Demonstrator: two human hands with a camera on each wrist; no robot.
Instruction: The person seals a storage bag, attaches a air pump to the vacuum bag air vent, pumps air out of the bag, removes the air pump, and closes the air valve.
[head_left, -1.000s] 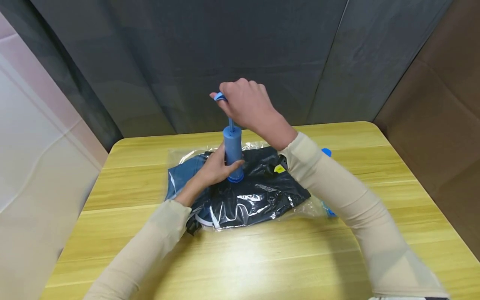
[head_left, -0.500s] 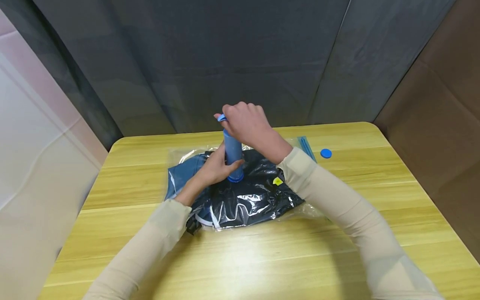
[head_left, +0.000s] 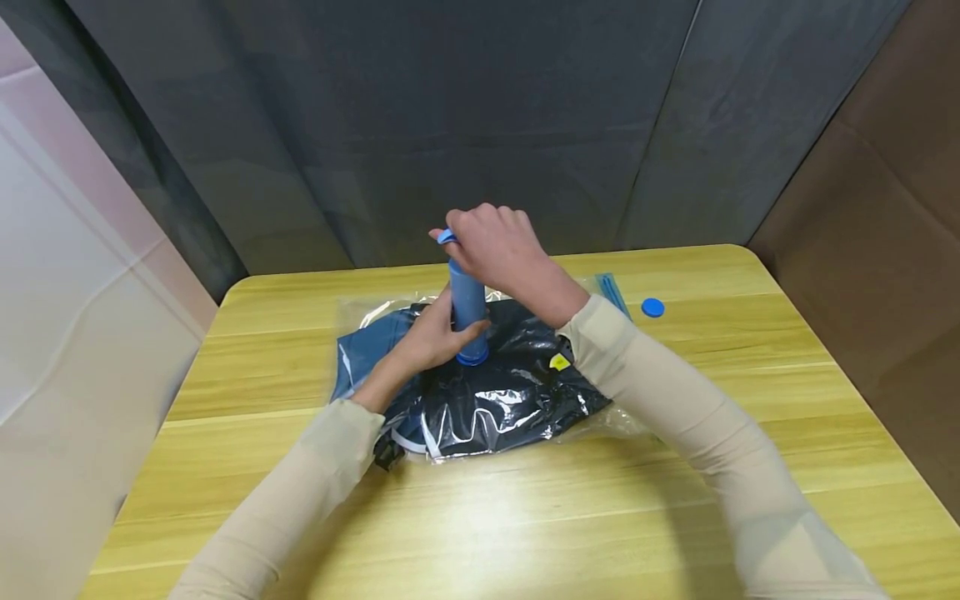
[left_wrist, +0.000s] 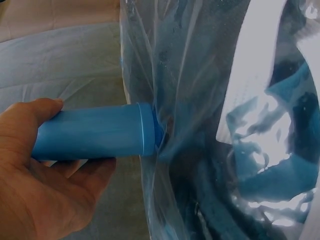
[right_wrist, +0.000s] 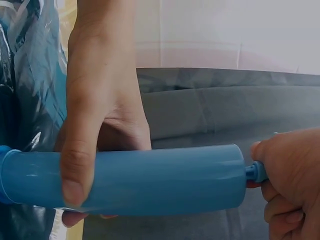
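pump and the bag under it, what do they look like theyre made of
The pump looks like smooth moulded blue plastic: even colour, soft sheen, a moulded rim at its foot. The bag seems to be thin clear plastic film, judging by its sharp wrinkles, white glare and the dark clothing visible through it. The table looks like yellow wood grain, possibly laminate.

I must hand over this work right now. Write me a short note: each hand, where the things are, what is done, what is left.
Left hand grips the barrel of the blue hand pump, which stands upright on the vacuum bag.
Right hand grips the pump handle, pushed down close to the barrel.
The bag of dark clothes lies flat on the yellow table; a small blue cap lies beyond it on the right.
Done: pump seated on the bag.
Left: probably more strokes, then likely the cap; the bag looks still loose.
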